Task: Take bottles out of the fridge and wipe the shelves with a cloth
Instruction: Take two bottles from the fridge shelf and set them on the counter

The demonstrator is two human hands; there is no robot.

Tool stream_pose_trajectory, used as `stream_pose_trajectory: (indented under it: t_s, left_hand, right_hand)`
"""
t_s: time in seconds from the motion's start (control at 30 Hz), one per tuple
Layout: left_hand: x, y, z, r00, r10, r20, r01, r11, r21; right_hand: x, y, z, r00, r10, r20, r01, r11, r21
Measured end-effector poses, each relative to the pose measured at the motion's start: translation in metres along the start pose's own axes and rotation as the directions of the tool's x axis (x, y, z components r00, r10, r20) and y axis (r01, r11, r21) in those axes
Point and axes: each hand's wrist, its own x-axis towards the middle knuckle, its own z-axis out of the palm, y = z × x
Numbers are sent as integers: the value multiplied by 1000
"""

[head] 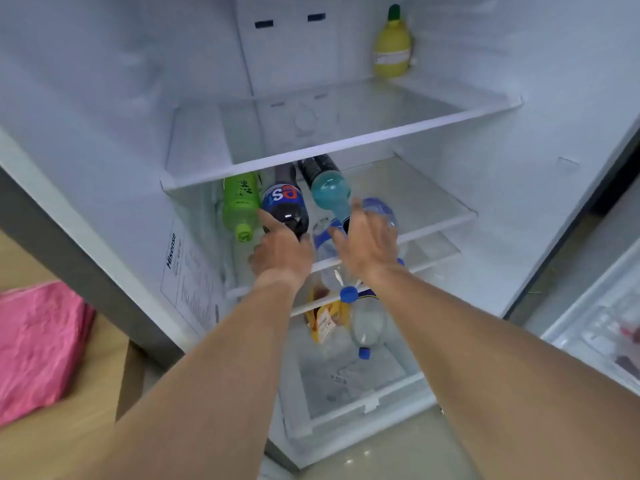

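Both arms reach into the open fridge at the middle shelf (446, 216). My left hand (282, 252) closes around the neck end of a dark cola bottle (285, 202) lying on its side. My right hand (369, 240), fingers spread, rests against a clear water bottle (379, 211) and the neck of a teal drink bottle (329, 190). A green bottle (240, 202) lies at the left of that shelf. A yellow lemon-juice bottle (392, 46) stands upright at the back right of the top shelf (346, 140). A pink cloth (38, 344) lies on a wooden surface at the left.
Below the middle shelf lie more clear blue-capped bottles (367, 323) and a yellow packet (323, 322) in a lower compartment. The fridge door with its racks (602, 323) hangs open at the right. A pale tiled floor shows at the bottom.
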Motion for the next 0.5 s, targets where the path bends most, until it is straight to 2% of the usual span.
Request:
stream_pose_trajectory:
  t_s: [0.1, 0.23, 0.33, 0.5]
  left_hand:
    - [3, -2, 10, 999, 10, 41, -4, 987, -158]
    - [-8, -3, 11, 998, -2, 65, 14, 982, -187]
    - [-29, -5, 5, 995, -14, 96, 36, 971, -236]
    - [-66, -2, -18, 993, -58, 98, 100, 858, -504]
  right_hand:
    - [8, -6, 8, 999, 38, -19, -37, 999, 31]
    - [-10, -9, 9, 996, 43, -82, -36, 996, 88]
    - [-34, -9, -2, 998, 44, -45, -34, 979, 200]
    - [-72, 1, -32, 997, 10, -75, 16, 943, 331]
